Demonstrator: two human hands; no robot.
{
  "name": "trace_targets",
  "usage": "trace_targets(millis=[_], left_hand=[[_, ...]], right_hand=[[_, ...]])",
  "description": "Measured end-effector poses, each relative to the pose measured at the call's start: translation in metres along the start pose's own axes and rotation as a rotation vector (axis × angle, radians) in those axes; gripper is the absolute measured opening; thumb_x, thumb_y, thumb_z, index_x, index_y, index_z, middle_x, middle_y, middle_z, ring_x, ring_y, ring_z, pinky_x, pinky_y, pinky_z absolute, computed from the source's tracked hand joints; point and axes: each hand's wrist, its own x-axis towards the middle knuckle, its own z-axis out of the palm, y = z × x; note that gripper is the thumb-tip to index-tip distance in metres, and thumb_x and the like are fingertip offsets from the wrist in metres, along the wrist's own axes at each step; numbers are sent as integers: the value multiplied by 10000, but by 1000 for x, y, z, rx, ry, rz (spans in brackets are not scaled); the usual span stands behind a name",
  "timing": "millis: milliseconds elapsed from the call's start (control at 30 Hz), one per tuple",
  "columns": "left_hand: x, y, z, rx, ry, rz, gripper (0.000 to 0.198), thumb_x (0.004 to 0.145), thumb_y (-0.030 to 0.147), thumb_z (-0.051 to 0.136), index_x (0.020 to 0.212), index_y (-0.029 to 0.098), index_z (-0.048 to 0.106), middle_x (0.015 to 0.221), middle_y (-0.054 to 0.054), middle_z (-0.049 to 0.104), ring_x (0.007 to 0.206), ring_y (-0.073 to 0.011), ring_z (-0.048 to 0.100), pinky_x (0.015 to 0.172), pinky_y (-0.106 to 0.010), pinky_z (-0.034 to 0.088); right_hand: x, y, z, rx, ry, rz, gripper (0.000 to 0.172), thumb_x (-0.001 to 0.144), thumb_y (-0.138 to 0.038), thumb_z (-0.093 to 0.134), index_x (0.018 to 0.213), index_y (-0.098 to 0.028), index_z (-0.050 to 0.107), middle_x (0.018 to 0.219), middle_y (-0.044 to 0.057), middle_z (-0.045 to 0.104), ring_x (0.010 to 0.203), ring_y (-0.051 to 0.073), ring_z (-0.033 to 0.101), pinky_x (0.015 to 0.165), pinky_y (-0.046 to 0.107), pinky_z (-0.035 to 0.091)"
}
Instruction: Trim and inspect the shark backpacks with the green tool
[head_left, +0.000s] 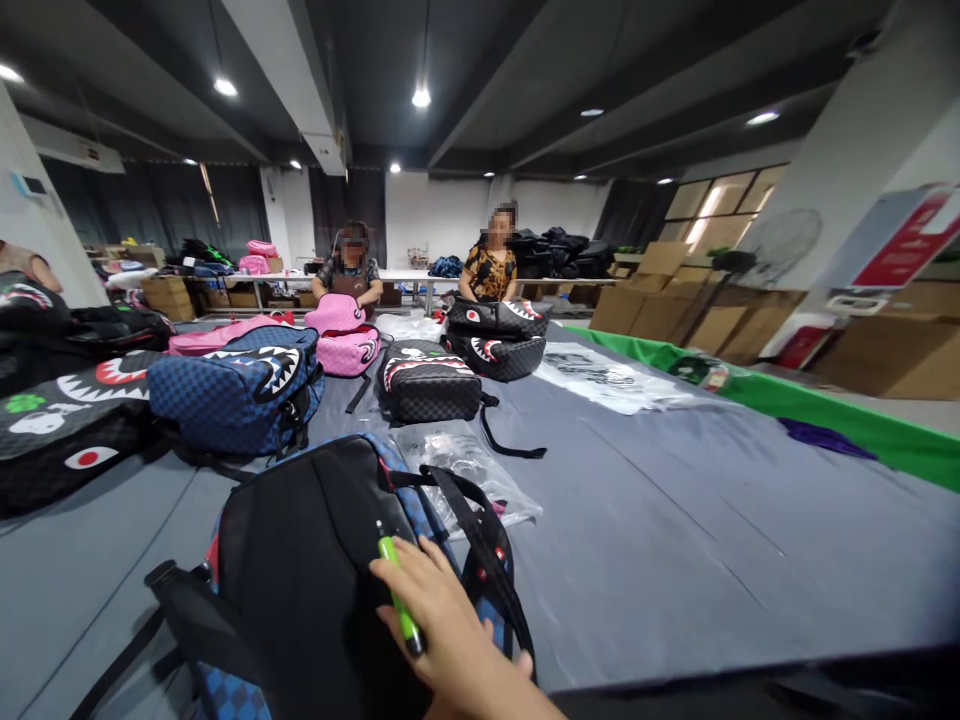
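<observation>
A blue checkered backpack [300,560] lies in front of me with its black back panel facing up. Above that panel, my right hand [431,590] holds a slim green pen [395,580] with dark ends between its fingers. Black shoulder straps [480,520] loop off the right side of the bag, and another strap [195,610] spreads out to the left. My left hand [523,664] is mostly hidden under my right forearm; only bits of fingers show near the right straps, so its grip is unclear.
A clear plastic bag [469,470] lies just beyond the backpack. Several shark-mouth backpacks stand farther off: blue [232,395], black [431,385] and pink [345,335]. Two co-workers [491,265] stand across the grey table [675,540]. Green cloth [810,400] edges its right side.
</observation>
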Motion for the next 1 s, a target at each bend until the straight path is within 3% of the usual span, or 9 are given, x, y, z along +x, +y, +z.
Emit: trace_targets(millis=[67, 200, 267, 333, 433, 533, 633, 800, 1000], left_hand=[[-16, -24, -15, 26, 24, 9, 357, 962, 424, 557, 1262, 233, 588, 1331, -92, 580, 1145, -217, 598, 964, -452, 542], [-41, -65, -43, 16, 75, -9, 372, 973, 384, 483, 1328, 299, 552, 1404, -91, 554, 1307, -265, 515, 1000, -493, 547], [-31, -82, -53, 45, 82, -40, 399, 966, 286, 461, 1358, 245, 518, 1444, -108, 520, 1399, -285, 423, 1105, -549, 455], [-5, -97, -59, 114, -1, -32, 368, 958, 298, 496, 1305, 180, 537, 1364, -133, 569, 1341, -300, 468, 1135, -587, 380], [41, -112, -61, 196, -173, 30, 280, 938, 413, 551, 1045, 164, 622, 1071, -98, 660, 1039, -259, 600, 966, -469, 474], [69, -117, -59, 221, -230, 58, 214, 926, 358, 559, 902, 159, 634, 918, -88, 665, 875, -233, 603, 782, -377, 457], [75, -124, -60, 239, -264, 75, 197, 923, 323, 558, 895, 153, 652, 880, -84, 675, 817, -215, 596, 735, -355, 402], [65, -155, -78, 274, -262, 74, 379, 947, 500, 538, 865, 157, 675, 884, -83, 687, 895, -226, 573, 863, -397, 339], [61, -169, -95, 293, -259, 160, 403, 984, 502, 472, 818, 191, 666, 795, -12, 682, 786, -165, 541, 791, -356, 298]], right_hand=[[-2, 24, 21, -45, -41, -12, 551, 822, -35, 524, 1337, -224, 566, 1402, 112, 598, 1361, 264, 505, 1123, 518, 431], [-25, 66, 54, -127, 116, 96, 578, 856, -13, 439, 1409, -165, 509, 1471, 183, 514, 1423, 288, 418, 1057, 490, 508], [-33, 71, 64, -129, 168, 155, 617, 849, -9, 431, 1448, -153, 468, 1494, 206, 478, 1413, 286, 433, 1060, 489, 507], [-35, 68, 70, -117, 193, 193, 627, 853, -18, 436, 1462, -166, 455, 1495, 200, 478, 1401, 278, 451, 1063, 487, 507], [-36, 64, 73, -99, 216, 204, 602, 886, -52, 452, 1471, -194, 451, 1478, 174, 507, 1384, 264, 476, 1052, 469, 521], [-38, 65, 74, -78, 225, 196, 644, 860, -30, 445, 1483, -194, 442, 1491, 161, 495, 1393, 265, 466, 1067, 469, 510], [-39, 66, 76, -70, 228, 192, 658, 846, -16, 446, 1481, -187, 446, 1498, 166, 485, 1398, 273, 458, 1075, 482, 500], [-39, 65, 79, -70, 207, 195, 606, 865, -16, 461, 1451, -169, 473, 1481, 191, 497, 1391, 287, 466, 1050, 475, 522], [-40, 61, 81, -91, 221, 174, 678, 816, 23, 442, 1463, -180, 454, 1491, 192, 481, 1397, 297, 455, 1032, 491, 531]])
